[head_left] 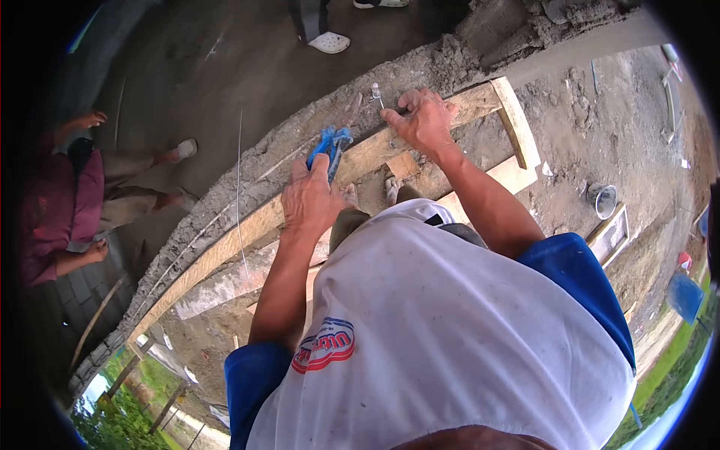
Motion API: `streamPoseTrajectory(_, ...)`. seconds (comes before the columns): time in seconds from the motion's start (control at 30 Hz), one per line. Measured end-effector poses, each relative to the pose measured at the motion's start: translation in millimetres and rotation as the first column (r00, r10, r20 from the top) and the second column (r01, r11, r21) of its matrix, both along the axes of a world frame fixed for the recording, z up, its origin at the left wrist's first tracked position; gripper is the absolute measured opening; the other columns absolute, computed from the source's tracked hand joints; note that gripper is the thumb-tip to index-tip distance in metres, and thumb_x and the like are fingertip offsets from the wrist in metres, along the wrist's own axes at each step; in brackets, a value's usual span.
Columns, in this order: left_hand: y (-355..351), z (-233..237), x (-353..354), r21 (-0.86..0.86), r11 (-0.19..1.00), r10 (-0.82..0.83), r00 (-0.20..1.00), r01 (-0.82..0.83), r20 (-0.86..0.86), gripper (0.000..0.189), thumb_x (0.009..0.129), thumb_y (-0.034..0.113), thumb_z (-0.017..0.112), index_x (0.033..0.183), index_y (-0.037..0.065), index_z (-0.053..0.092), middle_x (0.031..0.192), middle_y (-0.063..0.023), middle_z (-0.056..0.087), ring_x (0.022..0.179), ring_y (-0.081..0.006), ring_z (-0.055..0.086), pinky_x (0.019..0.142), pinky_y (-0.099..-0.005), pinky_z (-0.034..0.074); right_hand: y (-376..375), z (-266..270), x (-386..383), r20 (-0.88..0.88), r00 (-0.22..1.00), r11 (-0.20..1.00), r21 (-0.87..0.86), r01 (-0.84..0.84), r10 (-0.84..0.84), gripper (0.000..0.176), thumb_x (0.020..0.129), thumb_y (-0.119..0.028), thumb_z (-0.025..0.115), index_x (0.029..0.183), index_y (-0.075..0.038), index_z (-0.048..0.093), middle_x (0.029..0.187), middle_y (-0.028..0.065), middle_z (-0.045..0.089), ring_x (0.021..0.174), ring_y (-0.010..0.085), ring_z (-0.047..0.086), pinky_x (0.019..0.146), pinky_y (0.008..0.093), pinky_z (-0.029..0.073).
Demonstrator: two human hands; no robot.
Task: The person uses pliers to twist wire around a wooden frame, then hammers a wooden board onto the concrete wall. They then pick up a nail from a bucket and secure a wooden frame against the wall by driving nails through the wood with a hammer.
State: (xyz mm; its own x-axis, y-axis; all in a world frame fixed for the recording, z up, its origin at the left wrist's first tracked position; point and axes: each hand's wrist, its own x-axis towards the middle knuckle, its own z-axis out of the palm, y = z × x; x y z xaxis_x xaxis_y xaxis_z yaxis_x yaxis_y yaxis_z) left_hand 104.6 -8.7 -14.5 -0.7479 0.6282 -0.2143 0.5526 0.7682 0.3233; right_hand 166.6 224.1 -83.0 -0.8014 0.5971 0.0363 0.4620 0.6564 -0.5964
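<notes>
My left hand (311, 196) is wrapped around a blue hand tool (330, 144), which looks like pliers; its working end is hard to make out. The tool is over the upper edge of a long curved wooden board (375, 150). Farther right on that board rests my right hand (427, 124), its thumb stretched away from bent fingers. Close to the thumb tip a short thin piece (376, 91) with a pale, clear-looking end stands up from the edge. Rough wet-looking mortar (281, 154) lies along the board's far side.
A thin wire (239, 180) crosses the board at left. Wooden crosspiece (516, 124) joins the board at right. A clear bucket (602, 199) stands on the dirt. A person in a maroon shirt (86, 184) is at far left; another person's white shoe (330, 43) shows at the top.
</notes>
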Motion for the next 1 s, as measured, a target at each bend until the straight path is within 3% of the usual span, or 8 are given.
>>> streamPoseTrajectory(0.07,-25,-1,-4,0.068,0.997,0.047,0.997,-0.043,-0.053,0.027,0.082,0.019,0.068,0.103,0.008,0.056,0.105,-0.0214,0.054,0.085,-0.0408,0.06,0.072,-0.0508,0.049,6,-6,0,-0.031,0.999,0.997,-0.063,-0.044,0.042,0.036,0.073,-0.042,0.075,0.093,-0.012,0.071,0.093,0.0073,0.065,0.094,0.0277,0.06,0.086,0.0481,0.035)
streamPoseTrajectory(0.2,-64,-36,-8,0.076,0.997,0.035,0.983,-0.021,-0.18,0.034,0.082,0.031,0.072,0.104,0.009,0.061,0.109,-0.0178,0.054,0.101,-0.0371,0.052,0.081,-0.0474,0.046,29,-21,19,-0.25,0.945,0.919,-0.28,-0.279,0.211,0.023,0.087,-0.013,0.07,0.106,-0.001,0.066,0.086,0.0043,0.059,0.078,0.0102,0.056,0.071,0.0249,0.048)
streamPoseTrajectory(0.57,-70,-46,3,0.118,0.973,0.214,0.967,-0.198,-0.139,0.033,0.083,0.034,0.07,0.104,0.01,0.06,0.115,-0.0157,0.052,0.109,-0.0337,0.045,0.086,-0.049,0.038,36,-39,24,-0.378,0.914,0.808,-0.487,-0.331,0.147,0.017,0.088,-0.003,0.067,0.105,-0.001,0.064,0.088,0.0008,0.06,0.077,0.0058,0.053,0.073,0.0204,0.045)
streamPoseTrajectory(0.7,-86,-42,11,0.224,0.959,0.215,0.96,-0.173,-0.178,0.032,0.084,0.028,0.069,0.102,0.004,0.057,0.109,-0.0184,0.055,0.103,-0.0351,0.051,0.082,-0.0499,0.041,-6,21,15,-0.482,0.85,0.958,-0.072,-0.279,0.211,0.006,0.089,-0.005,0.067,0.092,0.0,0.065,0.085,0.0024,0.061,0.076,0.0103,0.055,0.076,0.0253,0.046)
streamPoseTrajectory(0.77,-109,-30,27,0.477,0.851,0.256,0.966,-0.217,-0.017,0.031,0.085,0.025,0.067,0.103,0.003,0.055,0.105,-0.0195,0.056,0.097,-0.0367,0.054,0.079,-0.0503,0.044,-38,51,-6,-0.529,0.778,0.912,-0.021,-0.409,0.337,0.008,0.089,-0.005,0.067,0.094,0.001,0.065,0.085,0.0038,0.062,0.079,0.0103,0.055,0.077,0.0256,0.046)
streamPoseTrajectory(0.83,-147,-3,48,0.61,0.711,0.257,0.937,-0.349,0.237,0.036,0.083,0.02,0.067,0.109,0.0,0.05,0.099,-0.0211,0.058,0.087,-0.0409,0.059,0.077,-0.0485,0.048,-77,77,-34,-0.499,0.704,0.829,0.052,-0.558,0.505,0.013,0.088,-0.005,0.065,0.1,-0.001,0.066,0.09,0.009,0.065,0.083,0.0169,0.06,0.079,0.0293,0.048)
streamPoseTrajectory(0.97,-218,17,93,0.822,0.395,0.281,0.906,-0.409,0.316,0.053,0.076,0.023,0.072,0.117,-0.001,0.048,0.105,-0.0252,0.058,0.096,-0.0444,0.059,0.086,-0.0472,0.049,-175,86,-110,-0.183,0.423,0.46,0.304,-0.834,0.888,0.025,0.084,-0.007,0.067,0.109,-0.006,0.066,0.106,0.0131,0.064,0.099,0.0288,0.059,0.089,0.0378,0.046)
streamPoseTrajectory(1.0,-233,14,100,0.753,0.488,0.326,0.892,-0.442,0.312,0.05,0.074,0.02,0.071,0.115,0.0,0.05,0.101,-0.0231,0.058,0.093,-0.0421,0.059,0.083,-0.0455,0.049,-201,78,-126,-0.119,0.344,0.364,0.338,-0.868,0.931,0.028,0.083,-0.009,0.068,0.11,-0.007,0.066,0.11,0.0135,0.063,0.103,0.0308,0.058,0.092,0.04,0.044)
